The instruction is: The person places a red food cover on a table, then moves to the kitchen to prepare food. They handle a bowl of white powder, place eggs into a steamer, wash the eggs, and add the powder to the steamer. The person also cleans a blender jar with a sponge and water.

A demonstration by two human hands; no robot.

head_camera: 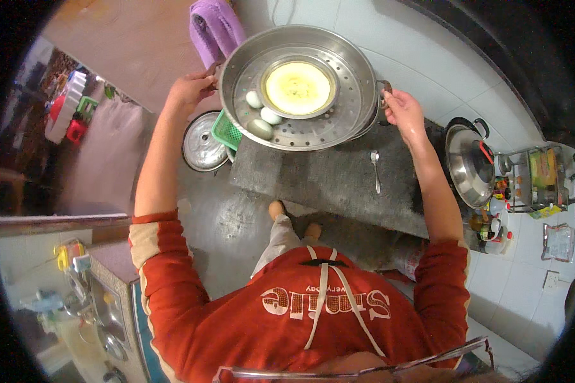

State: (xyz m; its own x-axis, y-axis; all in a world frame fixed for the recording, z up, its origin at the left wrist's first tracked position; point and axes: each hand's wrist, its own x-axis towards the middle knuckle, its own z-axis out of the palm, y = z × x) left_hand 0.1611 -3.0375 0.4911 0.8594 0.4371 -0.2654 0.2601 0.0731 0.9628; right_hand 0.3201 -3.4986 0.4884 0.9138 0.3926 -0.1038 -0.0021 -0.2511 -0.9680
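With both hands I hold a wide stainless-steel steamer pan (316, 134) by its side handles, above the grey counter (330, 167). My left hand (191, 91) grips the left handle, its fingers partly hiding it. On the other side my right hand (402, 112) is closed on the right handle. A round metal dish (311, 114) sits on the pan's perforated bottom and contains a pale yellow, egg-like food (298, 87). Beside the dish, at its lower left, lie three pale eggs (259, 129).
A metal spoon (375, 172) lies on the counter. At the right stand a lidded wok (469, 165), several bottles (496, 230) and a wire rack (539, 177). Left of the counter are a pot lid (205, 143) and a green basket (226, 131). A purple towel (215, 28) is behind the pan.
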